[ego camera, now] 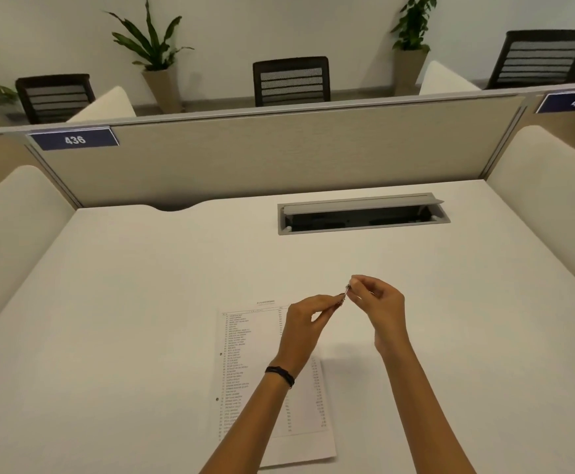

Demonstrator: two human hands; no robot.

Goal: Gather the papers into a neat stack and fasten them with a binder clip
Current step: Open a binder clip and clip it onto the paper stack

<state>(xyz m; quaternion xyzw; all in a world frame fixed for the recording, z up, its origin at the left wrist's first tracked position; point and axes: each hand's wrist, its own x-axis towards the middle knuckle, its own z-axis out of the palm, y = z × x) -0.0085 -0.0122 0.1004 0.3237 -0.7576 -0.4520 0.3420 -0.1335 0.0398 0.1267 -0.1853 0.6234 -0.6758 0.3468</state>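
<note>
A stack of printed papers point(255, 364) lies flat on the white desk, its edges lined up, with lists of text on the top sheet and punch holes at its left side. My left hand point(305, 328) hovers over the stack's upper right corner, and its fingertips pinch the body of a small dark binder clip point(343, 299). My right hand point(376, 304) is just to the right of it, thumb and forefinger pinched on the clip's wire handle. The clip is held in the air above the desk, off the papers. My left forearm hides part of the sheet.
An open grey cable tray point(363, 215) is set into the white desk point(142, 302) at the back right. A beige partition point(279, 155) bounds the far edge, and padded side panels point(549, 186) flank the desk. Chairs and plants stand beyond it.
</note>
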